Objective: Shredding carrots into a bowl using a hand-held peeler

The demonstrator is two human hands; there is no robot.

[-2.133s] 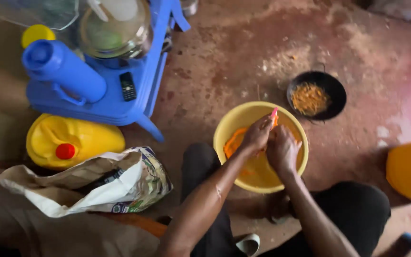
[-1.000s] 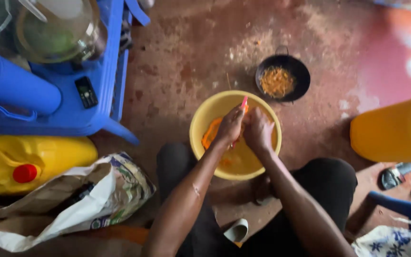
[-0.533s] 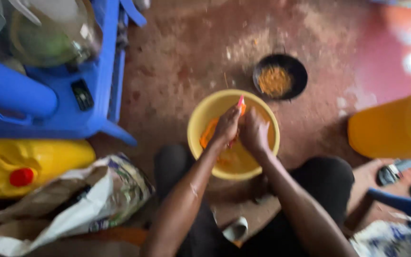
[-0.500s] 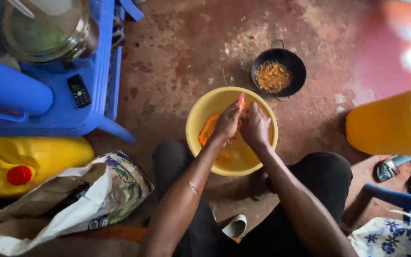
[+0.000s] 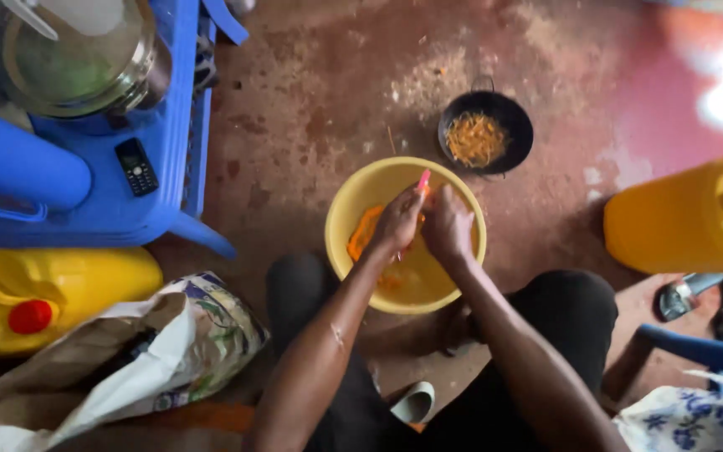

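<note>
- A round yellow plastic bowl sits on the reddish-brown floor at the middle of the frame, between the person's knees.
- The left hand is over the bowl, fingers curled around an orange piece of vegetable that shows just left of it.
- The right hand is closed on a slim tool with a pink-red handle, whose tip sticks up above the two hands, toward the bowl's far rim.
- The two hands are touching each other above the middle of the bowl; orange scraps lie in the bowl below them.
- A small black round pan with shredded orange strips in it stands just above and right of the bowl, near it but apart.
- A yellow plastic jerrycan with a red cap is at the right edge.
- A second yellow jerrycan with a red cap lies at the lower left, above a crumpled printed sack.
- A blue plastic stool fills the upper left, carrying a glass-lidded metal pot, a blue jug and a small black phone.
</note>
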